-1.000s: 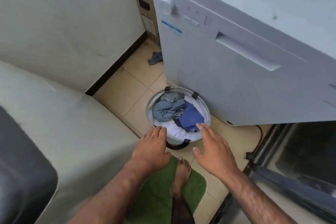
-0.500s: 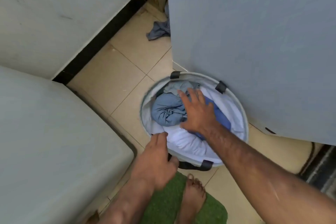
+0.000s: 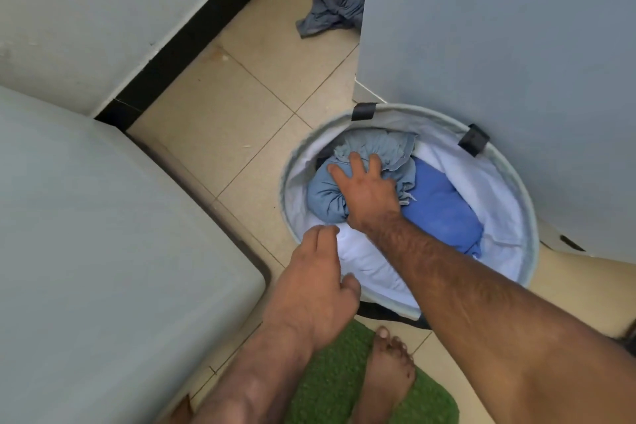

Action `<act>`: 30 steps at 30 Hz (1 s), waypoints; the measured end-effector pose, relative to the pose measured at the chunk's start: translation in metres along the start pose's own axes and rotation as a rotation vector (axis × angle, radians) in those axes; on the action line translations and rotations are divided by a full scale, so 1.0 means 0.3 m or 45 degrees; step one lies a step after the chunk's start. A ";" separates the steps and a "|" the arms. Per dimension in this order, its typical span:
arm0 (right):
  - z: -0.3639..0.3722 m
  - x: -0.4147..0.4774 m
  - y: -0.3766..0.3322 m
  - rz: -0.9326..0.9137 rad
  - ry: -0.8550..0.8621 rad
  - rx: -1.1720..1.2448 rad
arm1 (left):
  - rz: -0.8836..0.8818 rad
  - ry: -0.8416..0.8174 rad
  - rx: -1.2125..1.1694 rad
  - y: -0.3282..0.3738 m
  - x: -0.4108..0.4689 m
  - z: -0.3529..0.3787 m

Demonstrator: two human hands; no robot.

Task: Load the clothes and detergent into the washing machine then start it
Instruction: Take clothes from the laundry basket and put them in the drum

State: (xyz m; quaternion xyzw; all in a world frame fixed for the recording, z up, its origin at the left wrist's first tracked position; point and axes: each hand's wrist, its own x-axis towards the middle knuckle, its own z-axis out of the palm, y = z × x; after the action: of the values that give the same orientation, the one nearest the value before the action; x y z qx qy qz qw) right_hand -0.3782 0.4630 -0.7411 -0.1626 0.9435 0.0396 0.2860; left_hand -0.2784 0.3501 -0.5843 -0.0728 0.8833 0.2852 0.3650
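— Hands, starting from the left?
— Beside the white appliance [image 3: 103, 251], the left hand [image 3: 309, 286] hovers at the near rim of the laundry basket [image 3: 528, 251], fingers loosely bent, holding nothing.
— And the right hand [image 3: 368, 189]?
— It's inside the basket, fingers curled into a pale blue bundle [image 3: 323, 196], gripping it.
— Other clothes?
— A darker blue garment [image 3: 444, 213] lies just right of the bundle, on white cloth [image 3: 481, 175]. The basket stands on the floor against the grey appliance [image 3: 499, 45].
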 end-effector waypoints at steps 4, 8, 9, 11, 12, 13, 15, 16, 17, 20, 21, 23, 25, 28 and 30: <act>-0.003 -0.016 0.005 0.026 0.093 0.075 | 0.015 0.026 -0.004 0.022 0.049 -0.013; -0.067 -0.088 0.043 0.054 0.203 0.229 | 0.008 0.013 0.029 0.058 0.063 -0.033; -0.093 -0.118 0.053 0.074 0.244 0.289 | 0.007 0.015 0.036 0.069 0.059 -0.041; -0.152 -0.190 0.071 0.102 0.320 0.445 | -0.001 0.032 0.034 0.085 0.044 -0.058; -0.188 -0.233 0.081 0.112 0.356 0.526 | -0.007 0.043 0.025 0.095 0.032 -0.072; -0.225 -0.281 0.090 0.122 0.393 0.595 | -0.011 0.050 0.012 0.108 0.017 -0.088; -0.310 -0.389 0.106 0.143 0.469 0.686 | -0.007 0.061 -0.026 0.141 -0.025 -0.127; -0.347 -0.440 0.112 0.149 0.499 0.717 | 0.008 0.071 -0.057 0.157 -0.045 -0.146; -0.392 -0.499 0.121 0.155 0.522 0.747 | 0.034 0.084 -0.096 0.179 -0.075 -0.171; -0.528 -0.683 0.147 0.174 0.554 0.815 | 0.147 0.109 -0.200 0.253 -0.198 -0.262; -0.571 -0.743 0.151 0.175 0.562 0.834 | 0.196 0.113 -0.225 0.275 -0.246 -0.292; -0.692 -0.871 0.143 0.166 0.588 0.864 | 0.280 0.127 -0.274 0.323 -0.369 -0.374; -0.827 -0.996 0.119 0.153 0.606 0.863 | 0.329 0.161 -0.335 0.365 -0.507 -0.453; -1.053 -1.173 0.066 0.081 0.657 0.852 | 0.363 0.245 -0.436 0.424 -0.731 -0.591; -1.211 -1.281 0.017 0.033 0.708 0.815 | 0.381 0.313 -0.492 0.458 -0.891 -0.694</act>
State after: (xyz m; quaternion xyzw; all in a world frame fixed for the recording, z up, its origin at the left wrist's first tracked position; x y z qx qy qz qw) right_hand -0.2703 0.5161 -0.2262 -0.0581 0.9513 -0.2974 0.0560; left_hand -0.2569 0.3264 -0.2202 -0.0437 0.8510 0.4884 0.1882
